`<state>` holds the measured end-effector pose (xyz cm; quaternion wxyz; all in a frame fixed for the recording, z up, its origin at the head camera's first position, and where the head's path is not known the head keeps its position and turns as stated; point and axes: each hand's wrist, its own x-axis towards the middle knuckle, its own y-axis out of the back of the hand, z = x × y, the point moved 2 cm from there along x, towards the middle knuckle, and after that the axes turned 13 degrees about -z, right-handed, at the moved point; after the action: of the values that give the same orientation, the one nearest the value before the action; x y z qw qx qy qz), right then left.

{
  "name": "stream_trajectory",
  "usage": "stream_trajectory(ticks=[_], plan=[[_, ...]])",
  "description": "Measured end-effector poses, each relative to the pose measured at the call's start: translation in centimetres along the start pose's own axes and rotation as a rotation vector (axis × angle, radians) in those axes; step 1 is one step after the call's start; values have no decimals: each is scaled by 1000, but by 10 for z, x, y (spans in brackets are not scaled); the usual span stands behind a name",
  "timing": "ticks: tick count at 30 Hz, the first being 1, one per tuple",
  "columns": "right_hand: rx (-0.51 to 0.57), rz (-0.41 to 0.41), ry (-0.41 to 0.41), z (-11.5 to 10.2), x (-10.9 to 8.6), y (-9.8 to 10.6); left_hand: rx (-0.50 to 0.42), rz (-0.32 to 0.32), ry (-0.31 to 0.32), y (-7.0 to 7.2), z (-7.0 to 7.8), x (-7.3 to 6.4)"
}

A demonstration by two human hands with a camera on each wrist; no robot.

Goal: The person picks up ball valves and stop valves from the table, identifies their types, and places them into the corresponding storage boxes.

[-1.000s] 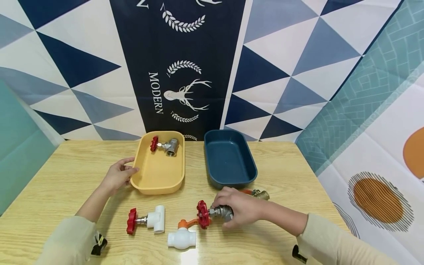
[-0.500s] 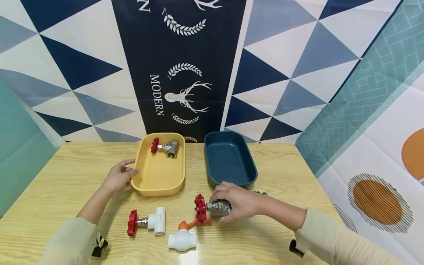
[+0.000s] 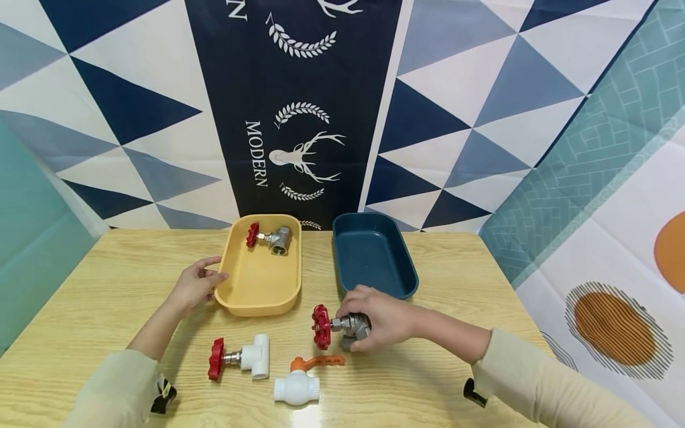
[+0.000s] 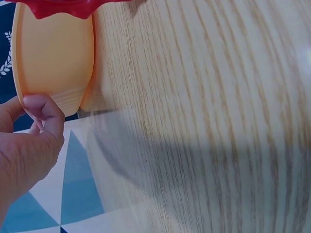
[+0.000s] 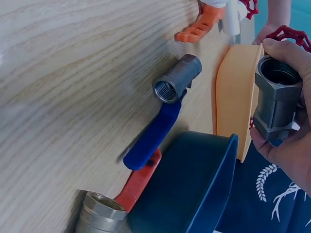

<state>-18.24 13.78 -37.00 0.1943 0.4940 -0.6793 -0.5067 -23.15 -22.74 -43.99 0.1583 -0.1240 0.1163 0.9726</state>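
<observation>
My right hand (image 3: pixel 382 321) grips a metal gate valve (image 3: pixel 355 324) with a red handwheel (image 3: pixel 321 327), held just above the table in front of the blue tray. The right wrist view shows its threaded opening (image 5: pixel 281 71) between thumb and fingers. With thumb inside and fingers outside, my left hand (image 3: pixel 195 285) pinches the left rim of the yellow tray (image 3: pixel 259 310). Another metal valve with a red handwheel (image 3: pixel 278 241) lies inside that tray. Below the right hand, a metal ball valve with a blue lever (image 5: pixel 154 133) lies on the table.
A dark blue tray (image 3: pixel 374 255) stands at the back right; a valve with a red lever (image 5: pixel 138 184) lies beside it. Nearer me lie a white plastic valve with a red wheel (image 3: pixel 254 356) and a white ball valve with an orange lever (image 3: pixel 297 387). A patterned cloth (image 3: pixel 428 119) hangs behind.
My right hand has lifted the gate valve from the table and moved it slightly up and leftward. The left hand stays on the yellow tray's rim.
</observation>
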Motion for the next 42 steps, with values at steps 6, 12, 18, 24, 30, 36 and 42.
stream_trajectory(ticks=[6, 12, 18, 24, 30, 36, 42], plan=[[21, 29, 4, 1, 3, 5, -4, 2, -5, -1, 1, 0], [38, 45, -26, 2, 4, 11, -1, 13, 4, -1, 2, -1], [30, 47, -22, 3, 5, 14, -1, 18, 12, -1, 3, -2], [34, 42, -25, 3, 7, 16, 5, 16, 19, -1, 4, -2], [38, 32, -27, 3, 9, 18, 6, 14, 16, -1, 1, 0], [47, 34, -29, 5, 10, 17, 9, 16, 12, -1, 1, 0], [44, 40, -19, 6, 13, 18, 16, 23, 20, 0, 1, 0]])
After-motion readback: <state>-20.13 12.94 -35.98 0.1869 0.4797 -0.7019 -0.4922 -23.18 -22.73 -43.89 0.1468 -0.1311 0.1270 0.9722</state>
